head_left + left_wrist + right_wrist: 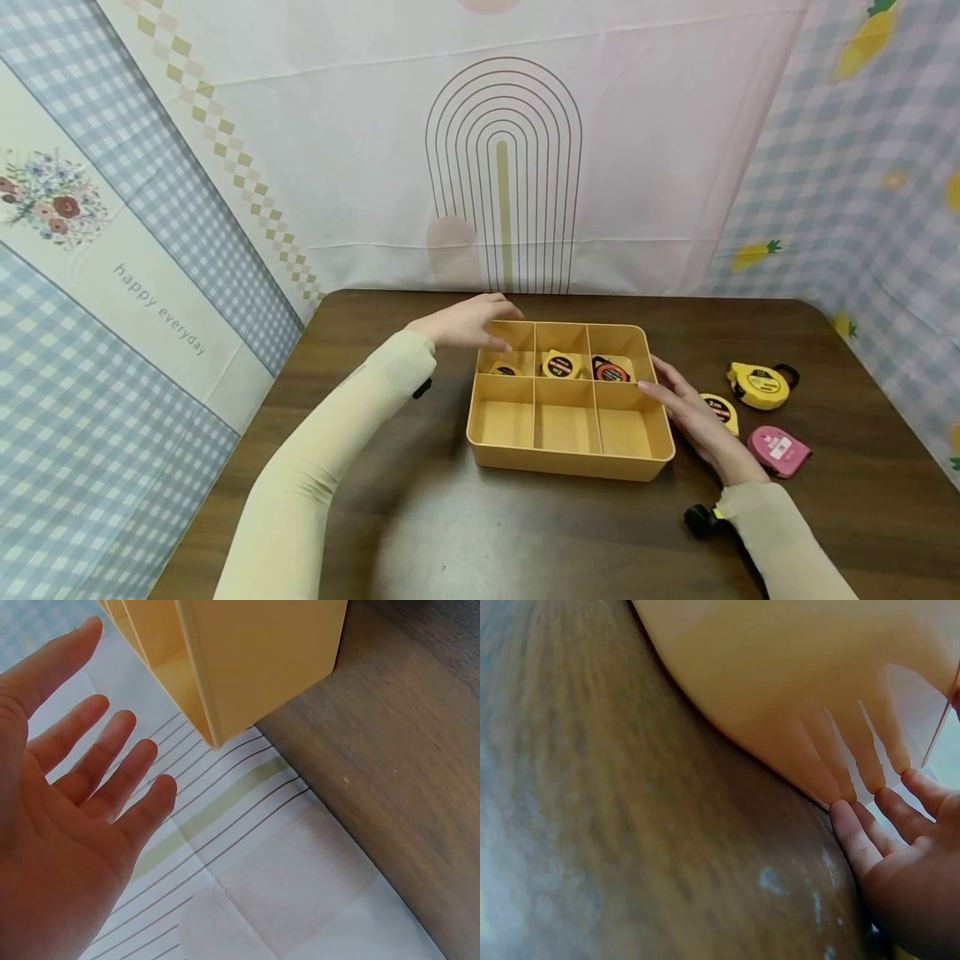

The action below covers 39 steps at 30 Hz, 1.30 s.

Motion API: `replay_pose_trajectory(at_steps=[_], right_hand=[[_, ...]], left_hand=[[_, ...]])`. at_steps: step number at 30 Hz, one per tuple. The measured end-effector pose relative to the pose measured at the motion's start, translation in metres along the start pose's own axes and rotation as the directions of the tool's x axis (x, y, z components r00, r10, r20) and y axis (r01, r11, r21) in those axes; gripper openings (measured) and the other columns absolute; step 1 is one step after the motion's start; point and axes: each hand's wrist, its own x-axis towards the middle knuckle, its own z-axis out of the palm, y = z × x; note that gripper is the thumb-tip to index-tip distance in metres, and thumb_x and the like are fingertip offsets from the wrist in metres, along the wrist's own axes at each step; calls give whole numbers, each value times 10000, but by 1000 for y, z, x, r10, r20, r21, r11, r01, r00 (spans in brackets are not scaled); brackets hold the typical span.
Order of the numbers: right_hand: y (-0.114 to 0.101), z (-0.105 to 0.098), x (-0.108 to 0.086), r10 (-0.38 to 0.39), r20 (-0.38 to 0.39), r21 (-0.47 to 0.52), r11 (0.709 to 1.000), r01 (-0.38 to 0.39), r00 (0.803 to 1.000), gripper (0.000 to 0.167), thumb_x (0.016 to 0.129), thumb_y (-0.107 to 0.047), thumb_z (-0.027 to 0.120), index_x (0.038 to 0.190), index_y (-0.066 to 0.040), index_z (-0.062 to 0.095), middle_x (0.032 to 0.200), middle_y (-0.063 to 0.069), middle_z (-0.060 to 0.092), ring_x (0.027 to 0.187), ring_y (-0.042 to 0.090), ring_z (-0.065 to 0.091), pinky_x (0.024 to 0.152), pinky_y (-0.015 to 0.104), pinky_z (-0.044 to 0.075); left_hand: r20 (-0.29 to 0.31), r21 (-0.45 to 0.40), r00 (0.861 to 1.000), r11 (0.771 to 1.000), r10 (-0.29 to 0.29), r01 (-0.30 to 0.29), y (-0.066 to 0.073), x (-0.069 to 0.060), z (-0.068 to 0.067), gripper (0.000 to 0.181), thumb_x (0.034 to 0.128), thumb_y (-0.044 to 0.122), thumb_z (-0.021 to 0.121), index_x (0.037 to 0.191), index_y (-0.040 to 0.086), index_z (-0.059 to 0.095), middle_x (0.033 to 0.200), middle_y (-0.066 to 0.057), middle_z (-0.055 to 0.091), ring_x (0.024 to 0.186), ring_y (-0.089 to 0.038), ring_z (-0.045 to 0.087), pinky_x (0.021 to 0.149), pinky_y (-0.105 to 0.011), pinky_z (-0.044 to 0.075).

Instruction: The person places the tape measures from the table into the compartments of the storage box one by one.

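A yellow divided box stands on the table, with two rows of compartments. In its back row lie a yellow tape measure on the left, another yellow tape measure in the middle and an orange-and-black faced tape measure on the right. My left hand hovers at the back left corner, its fingers spread and holding nothing in the left wrist view. My right hand holds the box's right wall, thumb over the rim and fingertips against the outside.
Right of the box, a yellow tape measure lies partly behind my right hand. Beyond it are another yellow tape measure with a black strap and a pink tape measure. A patterned cloth hangs behind the brown table.
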Motion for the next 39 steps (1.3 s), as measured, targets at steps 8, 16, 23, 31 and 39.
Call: replay_pose_trajectory(at_steps=[8, 16, 23, 31, 39], right_hand=[[0, -5, 4, 9, 6, -9, 1000, -9, 1000, 812, 1048, -360, 543, 1634, -129, 32, 1670, 187, 29, 1480, 389, 181, 899, 144, 412], [0, -7, 8, 14, 11, -28, 1000, -14, 1000, 789, 1058, -342, 525, 1636, -140, 27, 1674, 173, 12, 1488, 379, 170, 1106, 376, 354], [-2, -8, 8, 18, 8, -37, 999, -17, 1000, 778, 1062, -323, 515, 1635, -133, 24, 1674, 178, 10, 1488, 380, 166, 1129, 436, 319], [-2, -9, 7, 18, 13, -31, 999, -18, 1000, 786, 1059, -341, 521, 1635, -134, 28, 1673, 179, 15, 1484, 378, 177, 1050, 286, 384], [-2, -9, 8, 16, 9, -24, 1000, -15, 1000, 799, 1055, -348, 528, 1636, -140, 21, 1673, 179, 5, 1486, 385, 164, 1140, 427, 308]], left_hand=[[-24, 7, 1000, 1000, -17, 17, -3, -1, -5, 570, 943, 355, 724, 1427, 109, 548, 1382, -34, 524, 1327, -192, 445, 1133, -324, 330], [-48, 19, 998, 999, -30, 31, -6, -3, -6, 581, 948, 368, 716, 1421, 75, 548, 1357, -63, 535, 1290, -200, 473, 1108, -336, 360], [-80, 15, 997, 1000, -21, 23, -9, -5, -4, 539, 962, 324, 704, 1406, 54, 560, 1351, -87, 547, 1289, -217, 476, 1113, -346, 354], [-106, -15, 993, 999, -49, 48, -11, -11, -1, 539, 971, 312, 691, 1410, 31, 554, 1363, -123, 549, 1269, -268, 505, 1088, -392, 383], [-154, -10, 984, 996, -86, 86, -17, -16, 6, 545, 964, 354, 696, 1404, 62, 565, 1327, -97, 567, 1220, -249, 534, 1055, -393, 412]])
